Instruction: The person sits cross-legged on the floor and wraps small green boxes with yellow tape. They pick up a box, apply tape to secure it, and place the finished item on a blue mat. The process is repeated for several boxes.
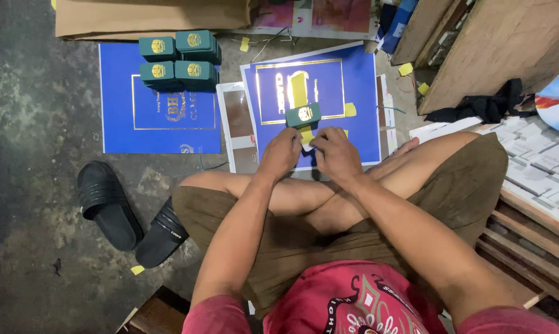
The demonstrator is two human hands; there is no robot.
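Note:
I sit cross-legged on the floor. My left hand (280,153) and my right hand (335,151) meet over a blue printed sheet (360,86), fingers pinched together on a small yellow strip (306,135) between them. A small dark green box (303,115) with a gold emblem lies on the sheet just beyond my fingertips. What exactly each hand grips is partly hidden by the fingers.
Several green boxes (179,59) are stacked on a second blue sheet (131,117) at the far left. Two black sandals (109,210) lie on the concrete floor by my left knee. White small boxes (539,161) fill a wooden rack at right. Wooden boards (496,49) lean at the upper right.

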